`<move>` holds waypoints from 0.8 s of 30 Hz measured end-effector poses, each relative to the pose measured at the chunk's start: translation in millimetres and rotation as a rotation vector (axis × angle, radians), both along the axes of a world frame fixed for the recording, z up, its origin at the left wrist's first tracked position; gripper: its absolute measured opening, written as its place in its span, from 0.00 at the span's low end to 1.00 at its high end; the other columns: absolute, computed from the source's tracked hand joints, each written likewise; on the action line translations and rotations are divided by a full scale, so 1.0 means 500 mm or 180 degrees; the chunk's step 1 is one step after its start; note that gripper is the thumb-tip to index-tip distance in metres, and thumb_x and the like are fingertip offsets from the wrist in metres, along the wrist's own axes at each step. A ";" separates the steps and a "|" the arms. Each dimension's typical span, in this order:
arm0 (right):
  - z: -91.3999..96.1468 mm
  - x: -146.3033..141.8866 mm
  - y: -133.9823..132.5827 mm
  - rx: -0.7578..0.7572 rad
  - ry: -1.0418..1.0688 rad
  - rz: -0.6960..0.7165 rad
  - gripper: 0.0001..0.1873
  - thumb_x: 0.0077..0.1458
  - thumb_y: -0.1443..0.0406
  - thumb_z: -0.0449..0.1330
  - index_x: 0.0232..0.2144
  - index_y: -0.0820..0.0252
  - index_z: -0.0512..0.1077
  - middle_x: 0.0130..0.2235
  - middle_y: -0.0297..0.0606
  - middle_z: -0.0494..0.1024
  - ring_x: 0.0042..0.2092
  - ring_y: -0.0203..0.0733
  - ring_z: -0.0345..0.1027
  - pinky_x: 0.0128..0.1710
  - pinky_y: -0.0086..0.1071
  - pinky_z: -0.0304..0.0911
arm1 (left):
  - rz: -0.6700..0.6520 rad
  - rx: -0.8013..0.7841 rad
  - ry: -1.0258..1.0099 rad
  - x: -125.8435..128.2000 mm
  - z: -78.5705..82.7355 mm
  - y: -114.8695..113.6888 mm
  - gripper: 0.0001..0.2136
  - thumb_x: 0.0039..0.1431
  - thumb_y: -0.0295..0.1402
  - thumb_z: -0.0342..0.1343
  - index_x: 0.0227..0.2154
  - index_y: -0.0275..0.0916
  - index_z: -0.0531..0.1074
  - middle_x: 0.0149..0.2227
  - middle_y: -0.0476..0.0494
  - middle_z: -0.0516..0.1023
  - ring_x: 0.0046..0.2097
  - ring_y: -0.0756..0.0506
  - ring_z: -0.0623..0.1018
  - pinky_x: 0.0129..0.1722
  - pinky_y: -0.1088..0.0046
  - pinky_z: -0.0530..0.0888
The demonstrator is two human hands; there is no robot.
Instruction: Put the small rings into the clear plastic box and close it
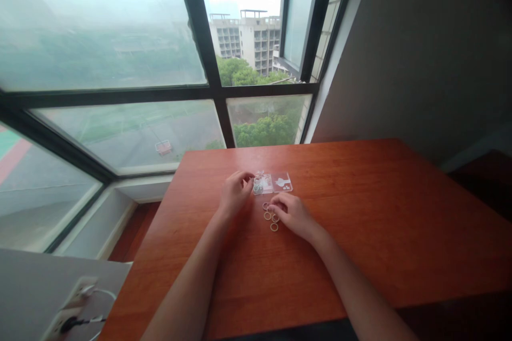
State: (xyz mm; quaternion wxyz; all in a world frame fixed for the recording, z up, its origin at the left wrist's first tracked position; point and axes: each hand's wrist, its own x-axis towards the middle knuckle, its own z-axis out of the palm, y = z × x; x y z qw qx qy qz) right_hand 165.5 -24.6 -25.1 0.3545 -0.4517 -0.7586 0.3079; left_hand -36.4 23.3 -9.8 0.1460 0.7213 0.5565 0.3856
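Observation:
A small clear plastic box (264, 185) lies with its lid (282, 182) folded out to the right, and small light-coloured pieces are inside it. My left hand (237, 192) rests at the box's left side, its fingers curled against that edge. Just in front of the box, several thin pale rings (274, 227) lie loose on the table. Over them is my right hand (292, 213), thumb and fingertips drawn together at one of the upper rings (265, 206). The fingertips partly cover that ring.
The reddish-brown wooden table (380, 224) reaches up to a dark-framed window (218, 85), with one pane swung outward. A grey wall (408, 53) stands at the right. Plugs and cables sit in a wall socket (76, 303) at lower left.

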 end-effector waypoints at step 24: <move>-0.002 0.011 0.016 -0.0399 0.1245 -0.0824 0.15 0.55 0.53 0.58 0.30 0.60 0.70 0.27 0.34 0.71 0.28 0.37 0.62 0.29 0.28 0.60 | -0.0900 -0.0252 -0.0445 0.064 0.024 -0.037 0.07 0.58 0.34 0.56 0.30 0.37 0.76 0.27 0.48 0.73 0.27 0.52 0.67 0.27 0.78 0.65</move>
